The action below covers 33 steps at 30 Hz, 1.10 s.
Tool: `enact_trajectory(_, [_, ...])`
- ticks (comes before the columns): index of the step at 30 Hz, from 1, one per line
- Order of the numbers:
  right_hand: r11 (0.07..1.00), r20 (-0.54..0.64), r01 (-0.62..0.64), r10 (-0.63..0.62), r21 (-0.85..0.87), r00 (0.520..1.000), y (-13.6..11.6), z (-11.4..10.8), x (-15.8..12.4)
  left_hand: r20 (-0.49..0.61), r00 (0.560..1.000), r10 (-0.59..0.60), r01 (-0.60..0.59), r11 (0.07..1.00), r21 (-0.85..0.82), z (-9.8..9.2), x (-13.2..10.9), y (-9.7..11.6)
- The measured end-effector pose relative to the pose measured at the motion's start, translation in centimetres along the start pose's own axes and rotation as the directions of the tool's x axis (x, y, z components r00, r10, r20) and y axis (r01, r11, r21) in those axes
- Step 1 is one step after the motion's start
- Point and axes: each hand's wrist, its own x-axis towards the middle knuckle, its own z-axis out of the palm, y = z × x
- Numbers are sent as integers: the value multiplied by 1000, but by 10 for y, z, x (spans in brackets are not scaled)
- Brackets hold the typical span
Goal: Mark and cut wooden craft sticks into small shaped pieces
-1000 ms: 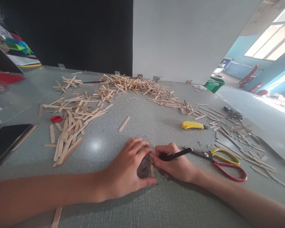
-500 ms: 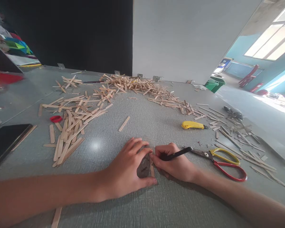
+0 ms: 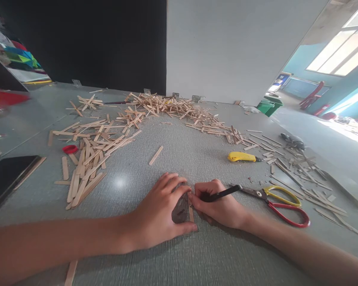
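Observation:
A short wooden craft stick (image 3: 191, 214) lies on the grey table between my hands. My left hand (image 3: 161, 210) steadies it, the index finger at its far end and the thumb at its near end. In my right hand (image 3: 217, 204) is a black pen (image 3: 225, 193), its tip low at the stick's far part; my fingers hide the exact contact. A small dark scrap (image 3: 181, 212) shows inside the curve of my left hand. Just right of my right hand lie scissors (image 3: 264, 194) with one yellow and one red handle.
A yellow utility knife (image 3: 242, 157) lies behind the scissors. Craft sticks form a heap (image 3: 158, 104) at the back and a pile (image 3: 83, 171) at left, near a red ring (image 3: 70, 149) and a phone (image 3: 12, 171). Cut strips (image 3: 307, 178) cover the right side. One stick (image 3: 156, 155) lies mid-table.

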Motion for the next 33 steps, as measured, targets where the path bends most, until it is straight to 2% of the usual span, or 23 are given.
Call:
enact_trajectory(25, [998,29,-47,46,41,999,-2,-1,1,-12,1000,-7,7,999,-31,-1,-1,1])
enact_trajectory(33, [999,12,-23,22,34,1000,-2,-2,0,-2,1000,-11,11,1000,-20,-1,-1,1])
